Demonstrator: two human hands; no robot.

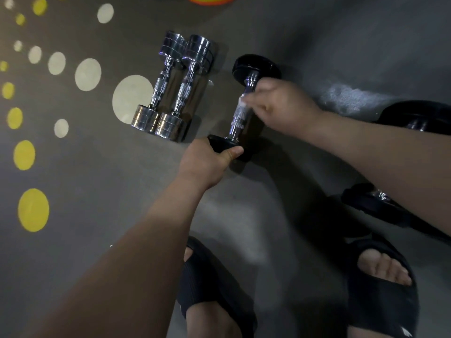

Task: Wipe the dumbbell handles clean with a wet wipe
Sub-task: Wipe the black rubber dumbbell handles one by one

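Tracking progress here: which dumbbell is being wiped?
The black-ended dumbbell, right of the chrome pair: left hand grips its near end, right hand presses a wipe on its handle.

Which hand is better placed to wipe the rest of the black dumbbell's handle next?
Right. The right hand holds the wet wipe against the handle, while the left hand grips the near head, probably steadying it.

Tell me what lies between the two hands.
Head view: only the knurled handle of the black dumbbell runs from the left hand to the right hand holding the wipe.
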